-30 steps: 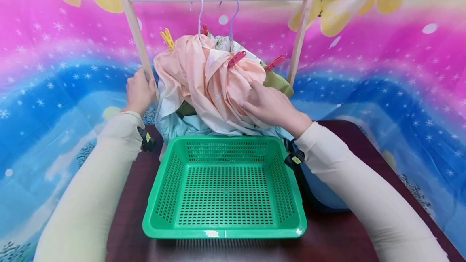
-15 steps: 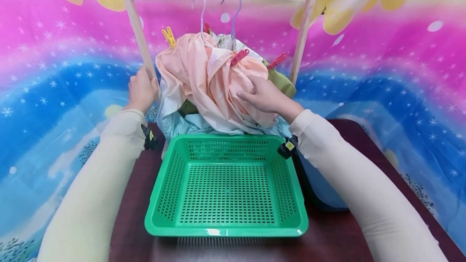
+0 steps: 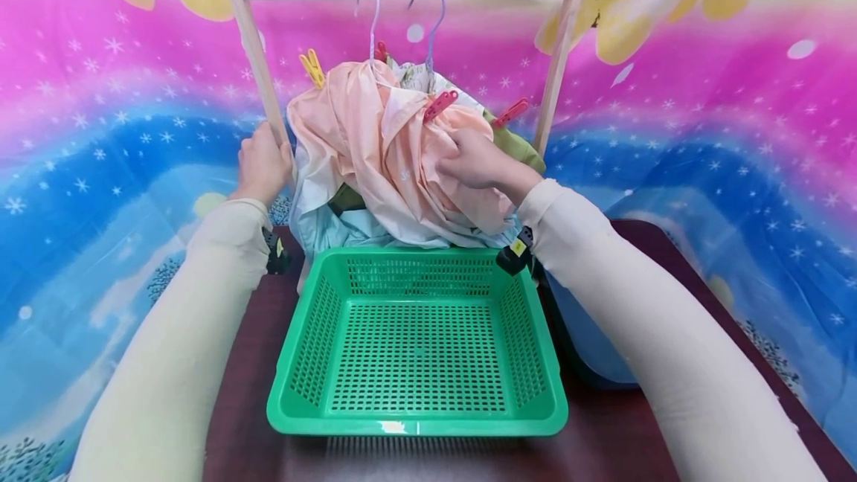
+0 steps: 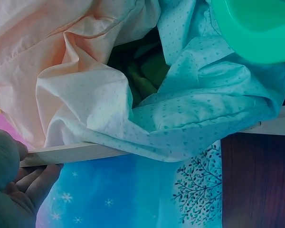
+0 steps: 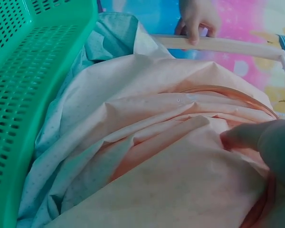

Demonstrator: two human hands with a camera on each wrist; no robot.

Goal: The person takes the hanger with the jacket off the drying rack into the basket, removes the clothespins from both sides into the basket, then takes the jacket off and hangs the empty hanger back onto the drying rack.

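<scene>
A peach cloth [image 3: 375,147] hangs bunched on a small wooden rack, held by a pink peg [image 3: 438,105]. My right hand [image 3: 469,158] lies on the cloth just below that peg, and its curled fingers gather the fabric. In the right wrist view a fingertip [image 5: 240,135] presses into the peach cloth [image 5: 171,156]. My left hand [image 3: 263,162] grips the rack's left post [image 3: 254,58]. Its fingers [image 4: 23,183] wrap the wooden post [image 4: 71,152]. A light blue cloth [image 4: 213,109] hangs under the peach one.
An empty green basket [image 3: 415,422] sits on the dark table in front of the rack. A yellow peg [image 3: 311,69], a red peg [image 3: 510,111], two hangers [image 3: 371,21] and an olive cloth [image 3: 521,149] are on the rack. A colourful backdrop stands behind.
My right hand has slid up and back over the peach cloth toward the pink peg, and its fingers have curled from flat. The left hand has stayed on the post.
</scene>
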